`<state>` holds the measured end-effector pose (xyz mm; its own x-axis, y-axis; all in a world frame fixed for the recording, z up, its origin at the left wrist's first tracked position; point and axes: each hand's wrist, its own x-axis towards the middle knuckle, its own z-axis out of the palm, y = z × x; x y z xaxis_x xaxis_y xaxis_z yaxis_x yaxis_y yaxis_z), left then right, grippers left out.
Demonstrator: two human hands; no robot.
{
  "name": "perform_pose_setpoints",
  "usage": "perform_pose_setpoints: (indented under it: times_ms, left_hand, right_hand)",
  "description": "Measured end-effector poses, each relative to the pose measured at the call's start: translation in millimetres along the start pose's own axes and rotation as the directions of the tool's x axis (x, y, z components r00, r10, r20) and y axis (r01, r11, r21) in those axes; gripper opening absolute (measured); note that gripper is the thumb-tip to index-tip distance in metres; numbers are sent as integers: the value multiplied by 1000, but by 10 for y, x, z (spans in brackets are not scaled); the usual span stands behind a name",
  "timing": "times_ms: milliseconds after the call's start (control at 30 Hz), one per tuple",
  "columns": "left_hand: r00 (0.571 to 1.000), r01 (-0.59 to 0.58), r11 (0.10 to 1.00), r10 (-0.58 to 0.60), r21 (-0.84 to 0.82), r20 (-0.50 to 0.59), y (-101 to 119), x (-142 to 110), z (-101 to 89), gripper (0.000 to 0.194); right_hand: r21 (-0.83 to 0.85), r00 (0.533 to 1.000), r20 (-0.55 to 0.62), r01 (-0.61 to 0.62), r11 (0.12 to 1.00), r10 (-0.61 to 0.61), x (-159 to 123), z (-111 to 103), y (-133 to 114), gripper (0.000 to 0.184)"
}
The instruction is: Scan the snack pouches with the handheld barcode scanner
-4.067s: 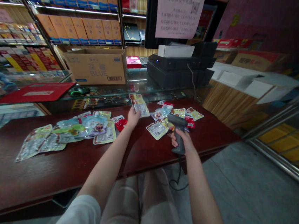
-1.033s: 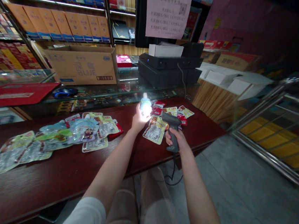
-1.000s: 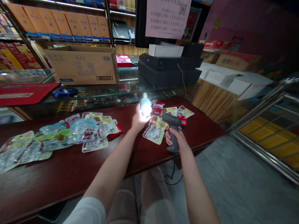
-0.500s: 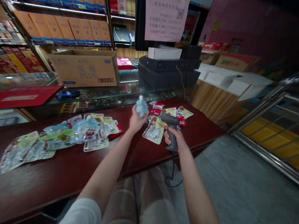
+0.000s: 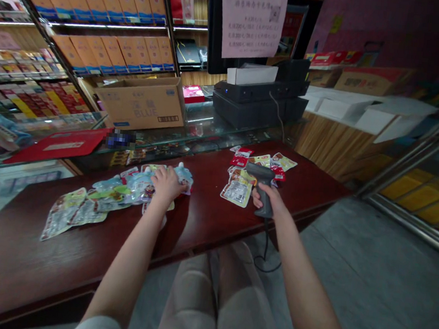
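Observation:
My left hand (image 5: 168,184) lies palm down over the right end of a row of snack packets, fingers apart. Beside its thumb is a light-blue spouted pouch (image 5: 183,176), apparently resting on the table. Under and left of the hand lie more blue spouted pouches (image 5: 140,185) and clear-and-yellow snack packets (image 5: 77,208). My right hand (image 5: 268,200) is wrapped round the handle of a dark grey barcode scanner (image 5: 260,172), its head pointing left. Below the scanner is a flat snack packet (image 5: 236,188), with small red packets (image 5: 241,158) behind it.
The dark red table (image 5: 202,220) runs in front of me. Behind it stand a glass counter with a cardboard box (image 5: 142,105), a red folder (image 5: 66,144), and a black cash drawer (image 5: 256,108) under a monitor bearing a paper notice (image 5: 252,23). The scanner's cable (image 5: 266,246) hangs off the front edge.
My left hand has moved left with the blue pouch to the packet row and opened there, the pouch now beside it. My right hand still holds the scanner. The view has shifted slightly left.

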<state>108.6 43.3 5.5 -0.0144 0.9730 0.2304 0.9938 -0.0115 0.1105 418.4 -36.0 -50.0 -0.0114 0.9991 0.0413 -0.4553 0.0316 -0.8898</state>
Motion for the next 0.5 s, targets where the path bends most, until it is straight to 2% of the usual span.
perform_pose_setpoints:
  times_ms: [33, 100, 167, 200, 233, 267, 333, 400, 500]
  left_hand:
    - [995, -30, 1000, 30, 3, -91, 10, -48, 28, 83]
    - [960, -206, 978, 195, -36, -199, 68, -118, 118, 77]
    - [893, -426, 901, 405, -84, -195, 144, -153, 235, 67]
    - [864, -495, 862, 476, -106, -164, 176, -162, 298, 62]
    - [852, -522, 844, 509, -123, -123, 200, -169, 358, 59]
    - [857, -515, 847, 509, -133, -78, 215, -173, 413, 57]
    - [894, -444, 886, 447, -132, -10, 215, -183, 492, 57]
    - [918, -392, 913, 396, -116, 14, 190, -197, 520, 59]
    - [928, -369, 926, 372, -83, 14, 131, -224, 485, 63]
  right_hand:
    - [1, 1000, -1, 2, 1000, -2, -1, -1, 1, 35]
    - [1, 1000, -3, 3, 1000, -3, -1, -6, 3, 34]
    - [-3, 1000, -5, 6, 1000, -6, 1, -11, 7, 34]
    - [-4, 1000, -7, 9, 1000, -9, 3, -13, 9, 34]
    - [-6, 1000, -9, 11, 1000, -11, 3, -15, 10, 34]
    - [-7, 1000, -11, 13, 1000, -13, 3, -15, 11, 34]
    - [-9, 1000, -11, 18, 1000, -18, 1, -14, 12, 34]
    - [-12, 1000, -7, 21, 1000, -21, 0, -13, 15, 34]
    - [-7, 1000, -18, 22, 1000, -22, 3, -13, 24, 33]
